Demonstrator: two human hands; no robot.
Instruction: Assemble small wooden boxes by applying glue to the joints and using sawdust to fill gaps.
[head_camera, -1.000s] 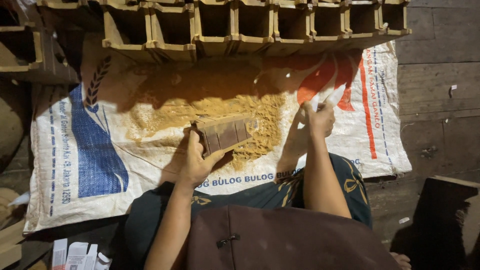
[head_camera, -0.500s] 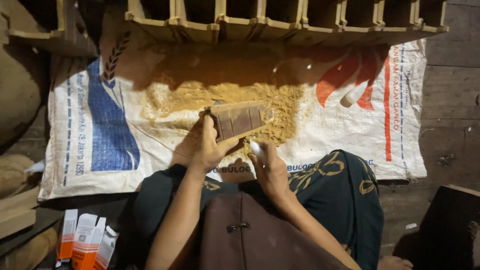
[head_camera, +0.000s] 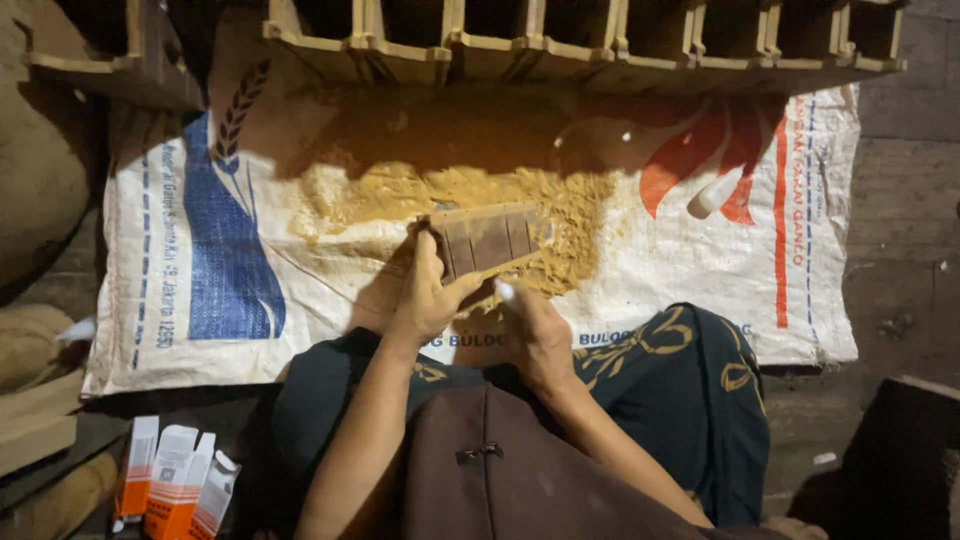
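My left hand grips a brown slatted wooden piece by its left end and holds it tilted over a pile of yellow sawdust. My right hand is just below the piece, closed around a small white object whose tip pokes up toward the wood. The sawdust lies on a white woven sack with blue and red print, spread on the floor in front of my lap.
A row of open wooden box frames runs along the sack's far edge. A white cylinder lies on the sack's red print. Orange and white cartons sit at lower left, and a dark wooden block at lower right.
My right hand has come back from the sack's right side to just under the wooden piece, now with a small white object in it. The left hand kept its hold.
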